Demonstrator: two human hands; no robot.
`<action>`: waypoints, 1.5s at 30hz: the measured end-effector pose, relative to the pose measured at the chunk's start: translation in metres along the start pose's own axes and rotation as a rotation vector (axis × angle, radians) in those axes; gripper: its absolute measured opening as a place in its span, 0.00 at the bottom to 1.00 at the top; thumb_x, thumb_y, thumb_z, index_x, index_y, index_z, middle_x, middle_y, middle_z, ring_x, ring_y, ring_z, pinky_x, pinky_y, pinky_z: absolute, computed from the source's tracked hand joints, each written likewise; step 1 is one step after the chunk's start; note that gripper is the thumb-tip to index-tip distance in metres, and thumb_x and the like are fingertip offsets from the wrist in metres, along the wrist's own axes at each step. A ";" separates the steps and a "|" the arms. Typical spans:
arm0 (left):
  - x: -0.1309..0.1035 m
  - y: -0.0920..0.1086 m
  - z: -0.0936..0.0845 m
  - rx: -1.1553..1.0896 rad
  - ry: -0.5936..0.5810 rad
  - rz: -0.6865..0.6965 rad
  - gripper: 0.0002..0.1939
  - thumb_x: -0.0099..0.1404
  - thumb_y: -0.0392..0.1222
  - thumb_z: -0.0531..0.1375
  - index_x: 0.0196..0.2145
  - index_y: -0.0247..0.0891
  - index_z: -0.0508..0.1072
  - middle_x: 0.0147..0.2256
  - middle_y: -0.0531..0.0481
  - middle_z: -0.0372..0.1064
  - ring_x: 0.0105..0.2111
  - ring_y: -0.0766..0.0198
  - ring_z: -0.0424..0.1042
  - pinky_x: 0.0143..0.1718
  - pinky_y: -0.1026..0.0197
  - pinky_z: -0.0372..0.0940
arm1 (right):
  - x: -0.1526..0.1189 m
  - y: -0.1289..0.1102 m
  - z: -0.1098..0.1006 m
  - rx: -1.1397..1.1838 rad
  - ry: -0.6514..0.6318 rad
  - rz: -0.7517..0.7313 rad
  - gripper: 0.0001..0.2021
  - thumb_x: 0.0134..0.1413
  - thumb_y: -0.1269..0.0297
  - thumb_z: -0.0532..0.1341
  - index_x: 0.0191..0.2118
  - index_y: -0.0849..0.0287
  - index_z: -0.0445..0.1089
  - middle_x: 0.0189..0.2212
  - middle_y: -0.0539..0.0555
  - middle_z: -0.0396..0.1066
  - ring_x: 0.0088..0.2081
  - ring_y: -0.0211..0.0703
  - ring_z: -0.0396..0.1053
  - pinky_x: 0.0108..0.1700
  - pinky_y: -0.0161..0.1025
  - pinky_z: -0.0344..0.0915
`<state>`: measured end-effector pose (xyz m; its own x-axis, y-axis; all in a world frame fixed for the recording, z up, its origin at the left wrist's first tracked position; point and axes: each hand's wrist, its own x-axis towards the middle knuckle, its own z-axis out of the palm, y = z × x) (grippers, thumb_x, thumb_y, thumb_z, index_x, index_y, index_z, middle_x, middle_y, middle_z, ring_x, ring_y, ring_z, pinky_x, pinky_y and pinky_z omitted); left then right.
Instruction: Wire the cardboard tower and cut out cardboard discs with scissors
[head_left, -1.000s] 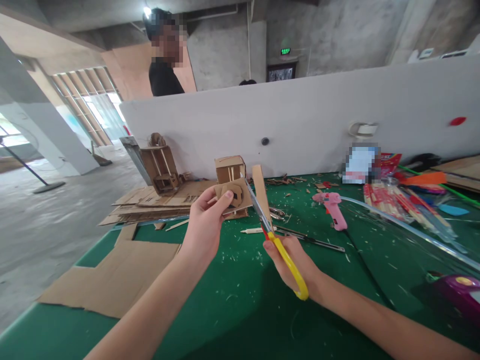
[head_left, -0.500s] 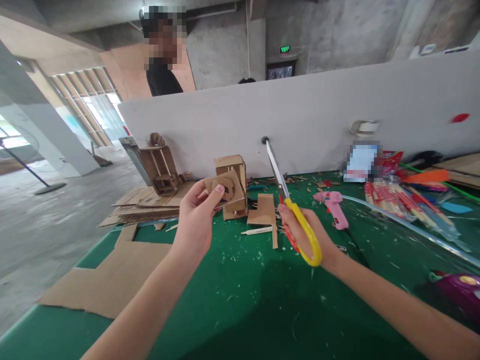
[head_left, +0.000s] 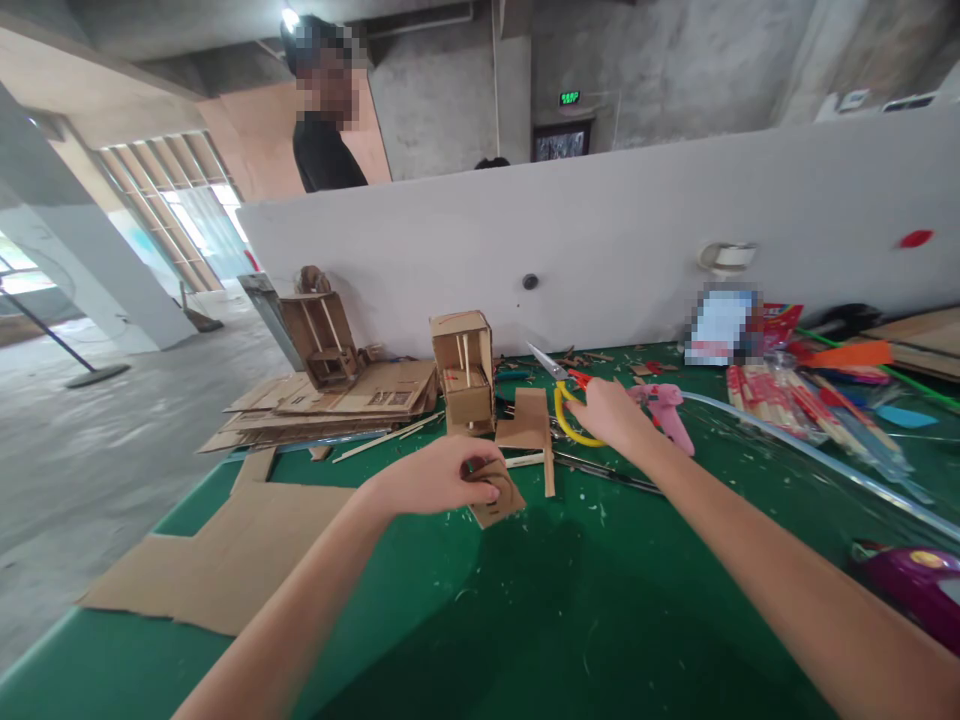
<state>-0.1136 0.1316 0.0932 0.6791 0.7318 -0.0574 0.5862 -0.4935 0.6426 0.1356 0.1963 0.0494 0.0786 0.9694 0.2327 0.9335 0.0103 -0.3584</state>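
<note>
Over the middle of the green surface [head_left: 570, 620], the left hand [head_left: 431, 475] pinches a small cardboard piece [head_left: 501, 508], thumb on its face, presumably to steady it. Nearer the far edge, the right hand [head_left: 611, 408] touches scissors [head_left: 553, 368], blades pointing away, likely for safety; whether it grips or releases them, I cannot tell. By that edge stands a cardboard frame [head_left: 457, 408]; beyond the white partition [head_left: 622, 250] is a person [head_left: 326, 160].

Left hand [head_left: 435, 482]: room nearside, frame [head_left: 471, 408] beyond
</note>
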 end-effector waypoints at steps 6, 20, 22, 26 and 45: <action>-0.001 0.001 0.003 0.078 -0.136 0.006 0.03 0.55 0.40 0.57 0.27 0.39 0.66 0.27 0.54 0.62 0.26 0.67 0.59 0.26 0.65 0.52 | 0.014 -0.003 0.017 -0.202 -0.082 0.037 0.08 0.52 0.72 0.61 0.38 0.70 0.74 0.38 0.71 0.74 0.42 0.55 0.73 0.39 0.40 0.65; 0.021 -0.028 0.038 -0.012 -0.282 -0.030 0.07 0.55 0.39 0.57 0.33 0.37 0.71 0.30 0.51 0.68 0.28 0.64 0.65 0.27 0.65 0.57 | -0.026 -0.031 0.020 -0.164 -0.208 -0.202 0.17 0.60 0.54 0.51 0.43 0.63 0.68 0.35 0.65 0.74 0.36 0.56 0.73 0.35 0.45 0.64; 0.021 -0.028 0.039 -0.015 -0.295 -0.039 0.11 0.56 0.38 0.57 0.37 0.36 0.72 0.34 0.49 0.70 0.31 0.63 0.67 0.28 0.64 0.58 | -0.031 -0.031 0.027 -0.118 -0.213 -0.195 0.19 0.57 0.52 0.55 0.44 0.64 0.67 0.36 0.66 0.73 0.37 0.57 0.73 0.33 0.44 0.64; 0.019 -0.026 0.041 0.072 -0.261 0.018 0.13 0.58 0.38 0.55 0.41 0.37 0.72 0.37 0.46 0.71 0.37 0.59 0.67 0.36 0.62 0.60 | -0.032 -0.025 0.038 0.025 -0.148 -0.177 0.18 0.54 0.62 0.59 0.49 0.66 0.64 0.34 0.62 0.73 0.34 0.49 0.73 0.32 0.38 0.63; -0.005 -0.033 0.071 0.035 0.123 -0.010 0.08 0.63 0.36 0.55 0.40 0.42 0.71 0.40 0.49 0.67 0.43 0.60 0.64 0.45 0.58 0.62 | -0.040 0.000 -0.015 -0.090 -0.193 -0.327 0.10 0.58 0.65 0.51 0.30 0.56 0.69 0.25 0.52 0.71 0.22 0.40 0.64 0.22 0.37 0.50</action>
<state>-0.1049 0.1103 0.0182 0.6149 0.7880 0.0318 0.6094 -0.5004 0.6149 0.1379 0.1539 0.0531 -0.2879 0.9468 0.1441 0.9258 0.3136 -0.2109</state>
